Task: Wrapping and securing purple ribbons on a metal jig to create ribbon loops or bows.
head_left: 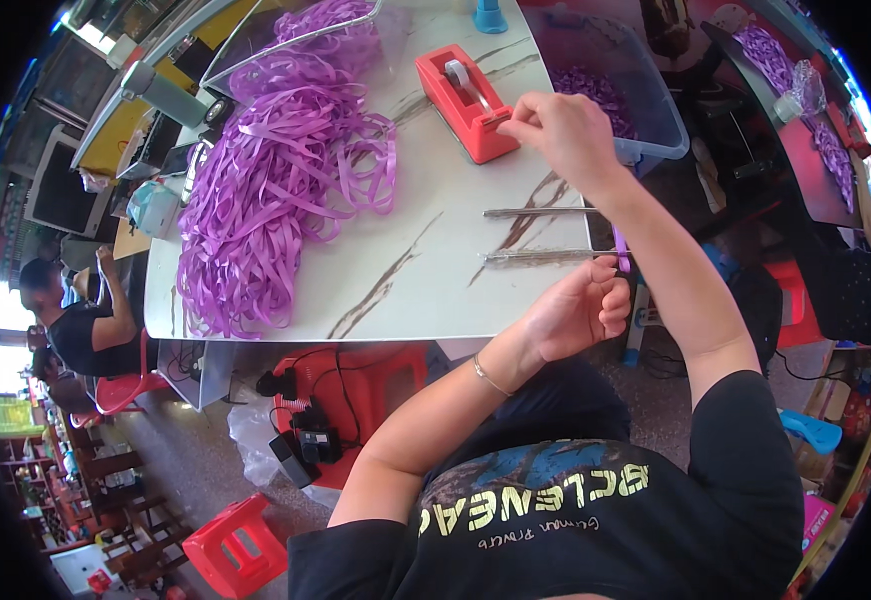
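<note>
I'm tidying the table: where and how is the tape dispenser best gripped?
Probably grip the tape dispenser by its long sides, beside the tape roll, from above and the person's left: its body is long and narrow, and the right hand is at the opposite end.

A grey-green bottle (171, 98) with a grey cap stands near the left side of the white, brown-veined worktop (386, 285). Below the near edge, black cables (344, 400) and dark power adapters (294, 460) lie on a red plastic stool (391, 375), with a clear plastic bag (254, 445) beside it. Another red stool (239, 548) sits on the floor (191, 455) at lower left. Farther left, a person in a black top (91, 328) sits on a pinkish-red chair (128, 391).
</note>
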{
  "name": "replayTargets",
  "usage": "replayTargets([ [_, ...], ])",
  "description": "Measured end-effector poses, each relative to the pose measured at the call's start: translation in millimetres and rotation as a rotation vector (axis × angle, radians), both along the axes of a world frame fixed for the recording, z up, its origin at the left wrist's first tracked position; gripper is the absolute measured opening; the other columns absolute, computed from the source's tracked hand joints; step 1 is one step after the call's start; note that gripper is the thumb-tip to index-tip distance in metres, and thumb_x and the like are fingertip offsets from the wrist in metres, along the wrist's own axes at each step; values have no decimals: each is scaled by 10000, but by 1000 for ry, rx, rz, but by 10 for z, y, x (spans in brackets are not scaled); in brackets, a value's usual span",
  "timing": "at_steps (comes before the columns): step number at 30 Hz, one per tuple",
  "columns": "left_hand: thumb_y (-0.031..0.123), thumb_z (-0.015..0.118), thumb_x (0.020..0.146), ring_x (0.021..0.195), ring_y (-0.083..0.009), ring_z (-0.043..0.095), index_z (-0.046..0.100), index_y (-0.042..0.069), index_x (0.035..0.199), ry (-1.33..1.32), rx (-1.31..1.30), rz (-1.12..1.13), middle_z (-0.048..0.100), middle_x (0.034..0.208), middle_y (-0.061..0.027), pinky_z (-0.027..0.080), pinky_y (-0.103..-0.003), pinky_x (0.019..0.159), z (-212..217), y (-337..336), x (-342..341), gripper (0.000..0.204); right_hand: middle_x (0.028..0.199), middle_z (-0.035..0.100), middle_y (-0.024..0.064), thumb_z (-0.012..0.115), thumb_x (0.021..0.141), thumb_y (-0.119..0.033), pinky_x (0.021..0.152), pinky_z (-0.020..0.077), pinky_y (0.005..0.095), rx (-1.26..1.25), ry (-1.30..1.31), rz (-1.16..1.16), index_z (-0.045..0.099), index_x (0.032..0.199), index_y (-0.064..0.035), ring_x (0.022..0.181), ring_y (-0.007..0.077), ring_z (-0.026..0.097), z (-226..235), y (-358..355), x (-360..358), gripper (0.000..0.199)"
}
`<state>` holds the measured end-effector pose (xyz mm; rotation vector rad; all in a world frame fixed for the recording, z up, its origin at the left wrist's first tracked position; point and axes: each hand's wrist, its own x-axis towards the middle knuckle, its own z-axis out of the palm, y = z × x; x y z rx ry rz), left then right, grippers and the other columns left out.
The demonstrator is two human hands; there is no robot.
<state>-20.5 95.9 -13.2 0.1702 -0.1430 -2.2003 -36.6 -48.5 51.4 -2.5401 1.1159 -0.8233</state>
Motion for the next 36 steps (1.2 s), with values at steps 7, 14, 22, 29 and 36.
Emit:
replayTargets([
  [7, 206, 442, 869, 582, -100, 361, 405, 185, 1006, -18, -4, -2, 355, 634, 22, 340, -243, 591, 8, 2, 11, 143, 627, 570, 18, 610, 780, -192, 580, 396, 235, 838, 106, 453, 598, 761, -39, 596, 80, 509, 14, -200, -751, 155],
  [14, 170, 432, 848, 577, -91, 359, 383, 167, 1029, -70, 8, 5, 355, 634, 23, 342, -238, 598, 86, 3, 4, 188, 628, 559, 25, 611, 786, -185, 565, 386, 260, 811, 364, 478, 562, 736, -20, 614, 92, 506, 103, -108, -1167, 179],
  [22, 159, 430, 839, 574, -86, 352, 373, 161, 1035, -97, 40, 10, 346, 627, 24, 330, -233, 587, 99, 7, 8, 204, 628, 588, 63, 663, 700, -236, 562, 413, 326, 497, 549, 423, 594, 702, -46, 612, 203, 566, 151, -46, -1115, 202],
  [29, 141, 422, 829, 566, -87, 343, 336, 149, 1070, -92, 14, 15, 341, 626, 21, 321, -232, 584, 110, 2, -6, 256, 641, 601, 49, 693, 659, -305, 573, 434, 347, 294, 622, 292, 604, 641, -72, 634, 238, 587, 122, 14, -1135, 250],
  [36, 126, 409, 820, 563, -85, 340, 337, 139, 1068, -106, 2, 23, 333, 621, 23, 327, -230, 586, 98, 7, 7, 259, 638, 580, 21, 670, 719, -370, 531, 414, 317, 335, 617, 39, 576, 622, -90, 600, 181, 564, -128, -18, -1369, 311],
])
